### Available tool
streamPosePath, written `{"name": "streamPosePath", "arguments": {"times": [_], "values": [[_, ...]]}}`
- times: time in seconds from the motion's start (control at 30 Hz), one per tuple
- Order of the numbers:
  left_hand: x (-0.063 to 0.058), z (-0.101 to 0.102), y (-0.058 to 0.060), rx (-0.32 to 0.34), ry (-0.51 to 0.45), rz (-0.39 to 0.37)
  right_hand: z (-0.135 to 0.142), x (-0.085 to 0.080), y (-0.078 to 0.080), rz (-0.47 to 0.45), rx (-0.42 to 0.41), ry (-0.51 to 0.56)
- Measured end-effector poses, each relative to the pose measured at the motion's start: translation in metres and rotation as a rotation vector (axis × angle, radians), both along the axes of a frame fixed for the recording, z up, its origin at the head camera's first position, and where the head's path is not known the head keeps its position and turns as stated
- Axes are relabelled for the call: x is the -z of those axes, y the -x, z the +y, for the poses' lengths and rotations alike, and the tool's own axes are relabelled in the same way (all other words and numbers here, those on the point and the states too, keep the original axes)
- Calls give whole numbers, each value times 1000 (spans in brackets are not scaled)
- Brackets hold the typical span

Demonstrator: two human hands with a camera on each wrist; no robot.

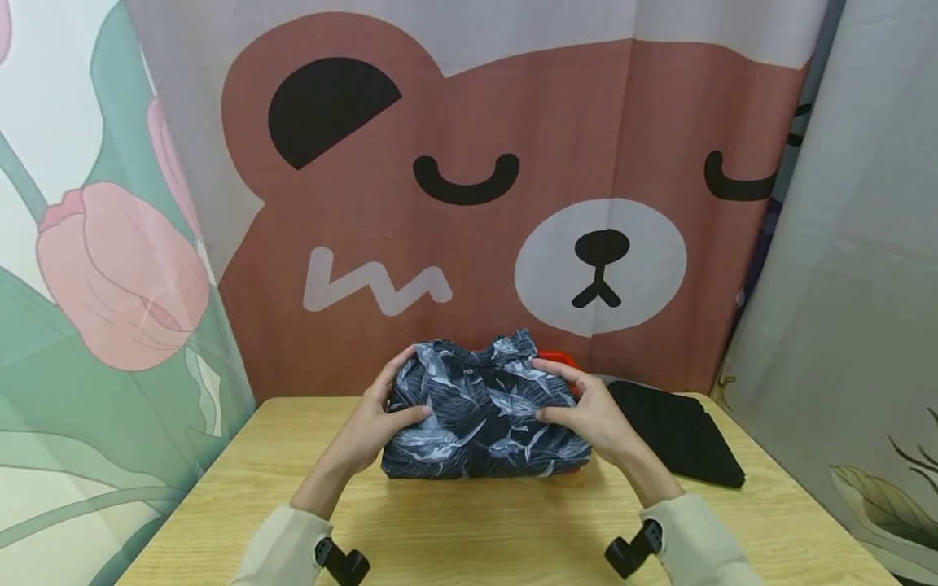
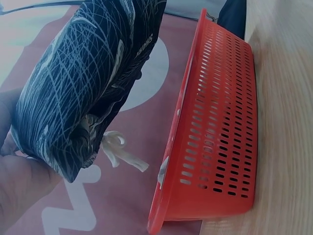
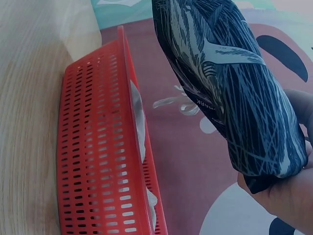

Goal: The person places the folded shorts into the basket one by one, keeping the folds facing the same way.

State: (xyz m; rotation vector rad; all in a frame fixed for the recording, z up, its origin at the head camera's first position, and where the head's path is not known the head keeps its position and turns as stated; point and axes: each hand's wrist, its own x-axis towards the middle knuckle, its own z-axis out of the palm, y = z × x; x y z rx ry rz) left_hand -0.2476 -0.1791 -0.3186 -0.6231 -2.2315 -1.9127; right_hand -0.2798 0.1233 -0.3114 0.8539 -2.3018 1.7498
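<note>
printed fabric bundle (image 1: 487, 415) gripped betw. l. hand (image 1: 379, 422) and r. hand (image 1: 592, 413), one at ea. end, thumbs laid on near face. long axis set l.-r., hand to hand; neither hand nearer. bundle held higher than rim of red basket (image 2: 215, 127), gap visible in both wrist views; basket mostly hidden behind bundle in head view. folded black cloth (image 1: 674, 431) placed on surface (image 1: 469, 529), r. of basket.

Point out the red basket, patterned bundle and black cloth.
Red basket (image 2: 212, 122): left wrist view, perforated side wall.
Patterned bundle (image 1: 484, 423): head view, front face.
Black cloth (image 1: 677, 435): head view, upper surface.
</note>
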Motion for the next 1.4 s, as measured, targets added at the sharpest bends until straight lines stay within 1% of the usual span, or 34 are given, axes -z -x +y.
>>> {"name": "streamPosePath", "arguments": {"times": [0.1, 0.17, 0.27, 0.33, 0.43, 0.53, 0.6, 0.67, 0.83, 0.9, 0.97, 1.07, 1.23, 1.3, 1.4], "values": [[6, 0, 9, -9, -5, 5, 4, 5, 10, -17, -2, 10], [7, 2, 13, -4, -25, 3, 5, 7, 13, -33, -5, 21], [7, 4, 17, 1, -42, -2, 7, 7, 16, -49, 17, 23], [5, 5, 17, 11, -56, -8, 8, 6, 17, -48, 31, 17], [-1, 8, 14, 17, -64, -16, 9, 4, 20, -46, 44, 5], [-6, 10, 11, 15, -67, -28, 10, 4, 24, -58, 24, 11], [-6, 11, 13, 15, -64, -29, 12, 4, 27, -73, 20, 20], [-3, 11, 18, 7, -55, -23, 13, 3, 30, -81, 20, 24], [8, 11, 38, -18, -44, 10, 17, 3, 37, -89, 28, 19], [11, 13, 43, -36, -44, 14, 18, 4, 40, -94, 26, 20], [12, 13, 46, -58, -50, 9, 18, 4, 43, -99, 22, 28], [10, 15, 47, -77, -73, -16, 17, 6, 46, -118, 19, 44], [2, 22, 43, -56, -107, -58, 19, 11, 53, -134, 50, 47], [5, 24, 49, -70, -120, -63, 21, 13, 56, -145, 64, 45], [16, 24, 61, -106, -145, -66, 21, 16, 62, -167, 72, 41]]}}
